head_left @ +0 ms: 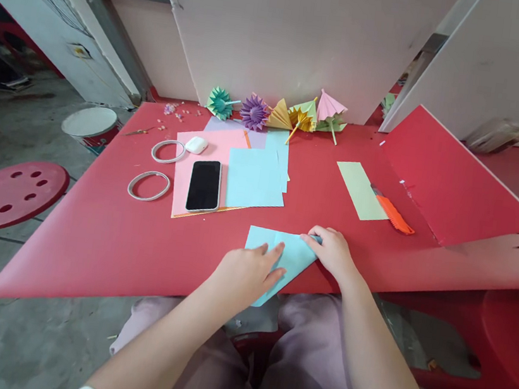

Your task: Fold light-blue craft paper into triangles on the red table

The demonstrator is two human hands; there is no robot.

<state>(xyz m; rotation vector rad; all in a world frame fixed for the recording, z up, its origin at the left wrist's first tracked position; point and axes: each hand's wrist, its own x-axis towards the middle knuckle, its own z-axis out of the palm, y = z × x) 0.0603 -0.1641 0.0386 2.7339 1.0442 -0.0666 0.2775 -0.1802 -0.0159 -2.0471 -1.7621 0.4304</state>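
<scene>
A light blue sheet of paper [296, 260], folded along its right side, lies at the front edge of the red table. My left hand [246, 276] rests on it from the left with its fingers spread and pressing down. At the paper's upper right corner, my right hand [332, 252] pinches the fold between thumb and fingers. Beyond the hands lie more blue sheets [256, 181] on top of pink paper [179, 187]. A black-screened phone [204, 186] sits on that pink paper.
Two tape rolls [149, 186] and a white earbud case [196, 145] are at the left. Several folded paper umbrellas and flowers [255, 113] stand against the wall. On the right are a green paper strip [360, 192], an orange cutter [394, 214] and a raised red board [457, 182].
</scene>
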